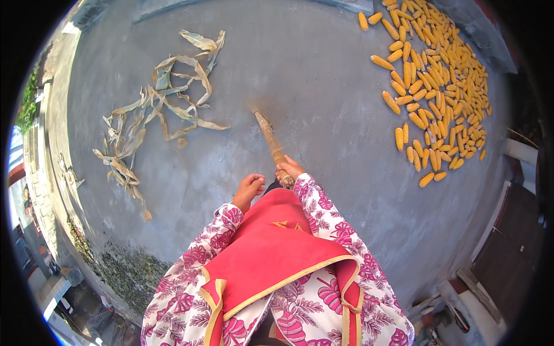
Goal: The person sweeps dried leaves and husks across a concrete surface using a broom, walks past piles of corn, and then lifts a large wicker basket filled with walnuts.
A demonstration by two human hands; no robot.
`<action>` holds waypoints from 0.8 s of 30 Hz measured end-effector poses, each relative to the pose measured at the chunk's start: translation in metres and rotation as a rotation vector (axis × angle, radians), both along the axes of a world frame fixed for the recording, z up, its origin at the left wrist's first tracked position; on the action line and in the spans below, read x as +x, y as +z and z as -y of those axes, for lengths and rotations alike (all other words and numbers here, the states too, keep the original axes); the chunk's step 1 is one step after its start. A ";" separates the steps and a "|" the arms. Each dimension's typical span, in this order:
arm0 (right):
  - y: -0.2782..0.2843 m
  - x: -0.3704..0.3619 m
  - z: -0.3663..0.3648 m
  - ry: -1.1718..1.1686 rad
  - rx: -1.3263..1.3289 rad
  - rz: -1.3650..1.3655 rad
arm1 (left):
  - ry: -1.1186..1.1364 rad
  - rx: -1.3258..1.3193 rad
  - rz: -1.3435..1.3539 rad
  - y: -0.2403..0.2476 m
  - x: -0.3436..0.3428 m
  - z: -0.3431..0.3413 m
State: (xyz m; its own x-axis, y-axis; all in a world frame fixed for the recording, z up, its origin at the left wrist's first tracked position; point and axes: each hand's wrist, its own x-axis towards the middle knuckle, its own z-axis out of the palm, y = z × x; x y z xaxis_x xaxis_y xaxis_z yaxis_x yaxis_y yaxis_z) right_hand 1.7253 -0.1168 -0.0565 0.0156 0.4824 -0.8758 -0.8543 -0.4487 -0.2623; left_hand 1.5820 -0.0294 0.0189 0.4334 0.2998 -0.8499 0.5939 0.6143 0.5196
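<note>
My right hand (290,168) is wrapped around the near part of a broom (268,134) with a thick tan handle of bound stalks. The broom slants forward and slightly left over the grey concrete floor. Its far end fades into a brownish blur, so the bristles are hard to make out. Just left of the handle, my left hand (250,189) is curled in front of the red apron (277,233), with nothing visible in it. Dry, pale corn husks (158,104) lie in a loose, tangled trail on the floor to the left.
Many husked yellow corn cobs (435,98) are spread over the floor at the right. Along the left edge runs a pale ledge (57,144), with dark moss-like growth (130,265) lower down. A dark door (513,242) and assorted clutter stand at the lower right.
</note>
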 end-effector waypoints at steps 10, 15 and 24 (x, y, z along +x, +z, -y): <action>0.037 0.073 -0.014 -0.042 0.080 0.062 | 0.107 0.043 -0.001 0.000 0.038 -0.016; 0.012 0.140 -0.013 -0.212 -0.022 0.152 | 0.183 0.043 0.005 0.001 0.076 -0.003; -0.098 0.170 -0.010 0.099 -0.065 0.284 | 0.249 0.044 -0.005 0.024 0.175 0.009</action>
State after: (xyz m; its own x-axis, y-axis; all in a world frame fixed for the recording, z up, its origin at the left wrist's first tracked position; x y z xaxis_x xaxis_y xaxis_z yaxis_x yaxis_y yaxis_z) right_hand 1.8955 -0.1067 -0.1545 0.2197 0.4372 -0.8721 -0.7020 -0.5499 -0.4525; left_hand 1.7570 -0.0387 0.0431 0.3374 0.4339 -0.8354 0.4293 0.7189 0.5467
